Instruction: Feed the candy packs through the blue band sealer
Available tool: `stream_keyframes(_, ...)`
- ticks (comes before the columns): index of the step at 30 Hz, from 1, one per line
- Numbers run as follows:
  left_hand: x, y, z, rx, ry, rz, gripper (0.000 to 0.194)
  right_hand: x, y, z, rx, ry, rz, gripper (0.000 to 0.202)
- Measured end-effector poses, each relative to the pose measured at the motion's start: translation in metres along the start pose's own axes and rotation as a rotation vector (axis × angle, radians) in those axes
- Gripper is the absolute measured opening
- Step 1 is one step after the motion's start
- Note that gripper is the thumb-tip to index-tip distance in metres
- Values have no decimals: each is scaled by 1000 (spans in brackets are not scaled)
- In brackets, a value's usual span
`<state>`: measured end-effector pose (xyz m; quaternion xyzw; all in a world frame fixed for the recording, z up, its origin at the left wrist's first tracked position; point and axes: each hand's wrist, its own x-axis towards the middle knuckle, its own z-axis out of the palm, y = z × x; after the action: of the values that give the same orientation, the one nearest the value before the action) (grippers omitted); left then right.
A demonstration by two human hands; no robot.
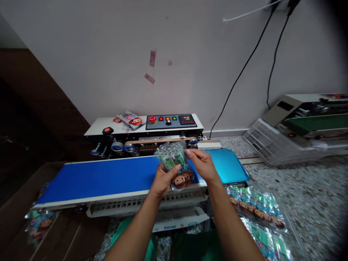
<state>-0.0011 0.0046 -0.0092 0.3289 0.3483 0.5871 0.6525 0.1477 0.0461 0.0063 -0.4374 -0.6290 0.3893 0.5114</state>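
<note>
The left hand (164, 180) grips a clear, shiny packet (171, 154), its thumb pressed on the front; the right hand (203, 166) pinches the packet's top edge on the right side, thumb and finger close together. The packet is between the two hands, tilted a little, in front of the blue belt (106, 177); it has green stripes and brown cartoon faces near the bottom.

Past the hands is a machine with a black button panel (171, 122) — it has a big red button (152, 119) and red and green lit numbers; to the left of the panel, a white packet (131, 119) lies on the machine top. The belt runs far out to the left of the left hand; a shiny light blue end piece (228, 165) is just right of the right hand. Below that hand, to the right, more packets (254, 206) lie in rows — they are shiny too; farther right is a white basket (268, 145).
</note>
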Motion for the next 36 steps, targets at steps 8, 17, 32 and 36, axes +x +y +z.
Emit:
stream_keyframes(8, 0, 0, 1, -36, -6, 5, 40, -1, 2, 0, 77, -51, 10, 26)
stream_keyframes(17, 0, -4, 3, -25, -23, -23, 45, -4, 8, -3, 163, 151, 65, 16)
stream_keyframes(32, 2, -9, 2, 3, 4, -34, 35, 3, 20, -21, 80, 599, -72, 23)
stream_keyframes(36, 2, -9, 2, 33, 4, -42, 36, 1, 18, -28, 49, 665, -171, 22)
